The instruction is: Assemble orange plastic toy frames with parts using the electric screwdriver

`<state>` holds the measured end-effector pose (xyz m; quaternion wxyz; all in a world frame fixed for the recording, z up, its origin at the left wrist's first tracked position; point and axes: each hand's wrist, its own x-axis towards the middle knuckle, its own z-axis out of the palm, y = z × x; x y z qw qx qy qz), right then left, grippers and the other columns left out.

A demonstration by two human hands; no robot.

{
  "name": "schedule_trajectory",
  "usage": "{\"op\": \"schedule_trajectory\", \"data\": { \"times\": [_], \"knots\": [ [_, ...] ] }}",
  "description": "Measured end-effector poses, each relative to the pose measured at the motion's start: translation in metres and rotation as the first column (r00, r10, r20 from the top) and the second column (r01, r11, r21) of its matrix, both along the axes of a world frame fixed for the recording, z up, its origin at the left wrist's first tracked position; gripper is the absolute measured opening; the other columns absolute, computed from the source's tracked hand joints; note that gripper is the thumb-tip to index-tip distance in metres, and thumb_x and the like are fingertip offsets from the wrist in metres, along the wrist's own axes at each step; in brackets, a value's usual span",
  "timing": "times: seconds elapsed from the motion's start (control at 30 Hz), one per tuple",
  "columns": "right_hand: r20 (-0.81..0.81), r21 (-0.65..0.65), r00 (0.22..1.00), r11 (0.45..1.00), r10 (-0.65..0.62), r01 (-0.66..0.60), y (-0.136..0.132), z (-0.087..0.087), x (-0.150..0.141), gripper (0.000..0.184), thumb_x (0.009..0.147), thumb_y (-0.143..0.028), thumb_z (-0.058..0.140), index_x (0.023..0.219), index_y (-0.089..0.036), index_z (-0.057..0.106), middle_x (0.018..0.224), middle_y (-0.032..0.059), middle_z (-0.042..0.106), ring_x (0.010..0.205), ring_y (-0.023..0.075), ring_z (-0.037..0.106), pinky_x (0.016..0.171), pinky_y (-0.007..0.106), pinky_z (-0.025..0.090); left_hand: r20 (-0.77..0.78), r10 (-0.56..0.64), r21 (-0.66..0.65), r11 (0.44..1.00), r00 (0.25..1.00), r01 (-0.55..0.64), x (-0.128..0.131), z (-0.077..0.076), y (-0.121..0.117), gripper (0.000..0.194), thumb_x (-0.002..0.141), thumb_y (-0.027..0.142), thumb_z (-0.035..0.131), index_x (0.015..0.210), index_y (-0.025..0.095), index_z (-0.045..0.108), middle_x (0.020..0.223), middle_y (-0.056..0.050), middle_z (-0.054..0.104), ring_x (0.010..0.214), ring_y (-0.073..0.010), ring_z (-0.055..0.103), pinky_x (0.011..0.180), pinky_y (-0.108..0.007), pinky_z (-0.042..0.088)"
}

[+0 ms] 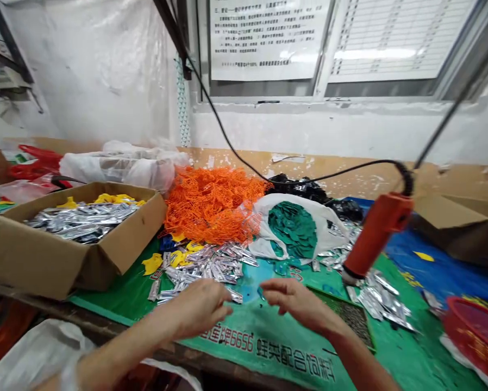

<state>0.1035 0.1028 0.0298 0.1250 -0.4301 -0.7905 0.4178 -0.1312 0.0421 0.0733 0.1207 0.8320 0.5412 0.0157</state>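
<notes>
Well, two hands [205,304] [295,304] hover above one green sheet [268,320].

Bare left hand [205,305], fingers curled, thumb pointing inward; bare right hand [288,300] opposite, fingers loosely bent. Both forearms angle inward, wrists low, hands apart. Pale band circles left wrist.

A workbench [211,353] spread with green sheeting [268,326] and, at the right, blue sheeting [342,260] carries an open cardboard box [36,255], an orange mesh heap [211,201], silvery packets [215,266], a white bag [325,222] of green pieces [291,228], a green tray [370,336] and a red basket [472,326].
</notes>
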Motion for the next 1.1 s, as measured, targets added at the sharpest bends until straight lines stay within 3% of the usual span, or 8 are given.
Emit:
{"op": "schedule_trajectory", "data": {
  "times": [0.1, 0.2, 0.3, 0.43, 0.6, 0.73, 0.87, 1.1],
  "knots": [
    [0.099, 0.127, 0.978, 0.977, -0.184, 0.171, 0.019, -0.001, 0.020, 0.030, 0.094, -0.029, 0.047, 0.111, -0.012, 0.066, 0.108, 0.0080, 0.069, 0.086, 0.0183, 0.065, 0.073, 0.031, 0.052, -0.074, 0.015, 0.062, 0.998, 0.997, -0.010, 0.036, -0.006, 0.059, 0.014, 0.090, 0.025, 0.058, 0.087, 0.018, 0.070, 0.094, -0.009, 0.073, 0.092, -0.0245, 0.067, 0.081, -0.035, 0.051],
    [0.241, 0.239, 0.919, 0.937, -0.312, 0.255, 0.034, -0.014, 0.025, 0.027, 0.093, -0.033, 0.056, 0.110, -0.014, 0.064, 0.110, 0.0076, 0.067, 0.096, 0.0199, 0.064, 0.084, 0.039, 0.053, -0.111, 0.107, 0.110, 0.989, 0.988, -0.095, 0.060, -0.025, 0.100, 0.024, 0.093, 0.032, 0.058, 0.111, 0.016, 0.064, 0.113, -0.008, 0.066, 0.099, -0.0218, 0.064, 0.087, -0.043, 0.053],
    [0.360, 0.320, 0.843, 0.902, -0.399, 0.290, 0.053, -0.029, 0.017, 0.031, 0.093, -0.035, 0.058, 0.117, -0.016, 0.060, 0.120, 0.0088, 0.062, 0.105, 0.0216, 0.062, 0.090, 0.044, 0.053, -0.142, 0.189, 0.132, 0.976, 0.972, -0.171, 0.061, -0.048, 0.117, 0.033, 0.093, 0.033, 0.060, 0.121, 0.017, 0.059, 0.122, -0.009, 0.062, 0.103, -0.0233, 0.063, 0.087, -0.045, 0.054],
    [0.467, 0.351, 0.770, 0.890, -0.435, 0.290, 0.078, -0.043, -0.001, 0.032, 0.093, -0.034, 0.058, 0.120, -0.017, 0.058, 0.123, 0.0093, 0.060, 0.106, 0.0222, 0.062, 0.089, 0.043, 0.053, -0.153, 0.222, 0.164, 0.967, 0.963, -0.196, 0.042, -0.065, 0.115, 0.032, 0.093, 0.033, 0.059, 0.121, 0.018, 0.059, 0.124, -0.010, 0.061, 0.105, -0.0237, 0.062, 0.088, -0.045, 0.054],
    [0.522, 0.337, 0.739, 0.899, -0.427, 0.281, 0.095, -0.052, -0.008, 0.033, 0.092, -0.034, 0.059, 0.120, -0.016, 0.058, 0.123, 0.0098, 0.061, 0.106, 0.0222, 0.062, 0.089, 0.043, 0.053, -0.074, 0.264, 0.265, 0.935, 0.962, -0.236, 0.017, -0.062, 0.116, 0.029, 0.093, 0.032, 0.059, 0.118, 0.018, 0.060, 0.123, -0.009, 0.062, 0.106, -0.0237, 0.062, 0.090, -0.046, 0.053],
    [0.520, 0.271, 0.761, 0.920, -0.388, 0.284, 0.103, -0.050, 0.003, 0.033, 0.093, -0.034, 0.059, 0.120, -0.016, 0.058, 0.121, 0.0090, 0.061, 0.104, 0.0217, 0.063, 0.088, 0.043, 0.054, 0.026, 0.240, 0.300, 0.924, 0.970, -0.237, 0.012, -0.052, 0.144, 0.030, 0.093, 0.033, 0.059, 0.119, 0.017, 0.060, 0.122, -0.009, 0.062, 0.103, -0.0230, 0.063, 0.088, -0.045, 0.054],
    [0.497, 0.193, 0.779, 0.924, -0.383, 0.331, 0.109, -0.045, 0.010, 0.033, 0.092, -0.034, 0.059, 0.119, -0.016, 0.059, 0.119, 0.0087, 0.062, 0.102, 0.0212, 0.063, 0.086, 0.043, 0.054, 0.117, 0.209, 0.292, 0.927, 0.971, -0.234, 0.031, -0.047, 0.189, 0.030, 0.094, 0.033, 0.058, 0.120, 0.018, 0.060, 0.123, -0.009, 0.062, 0.102, -0.0225, 0.063, 0.087, -0.044, 0.055],
    [0.336, 0.160, 0.806, 0.872, -0.488, 0.462, 0.097, -0.053, 0.010, 0.034, 0.092, -0.034, 0.059, 0.121, -0.016, 0.057, 0.120, 0.0089, 0.061, 0.104, 0.0221, 0.063, 0.088, 0.044, 0.054, 0.209, 0.364, 0.232, 0.883, 0.908, -0.408, 0.062, -0.051, 0.253, 0.034, 0.093, 0.034, 0.059, 0.123, 0.017, 0.058, 0.124, -0.010, 0.061, 0.103, -0.0236, 0.063, 0.086, -0.045, 0.055]
  ]
}}
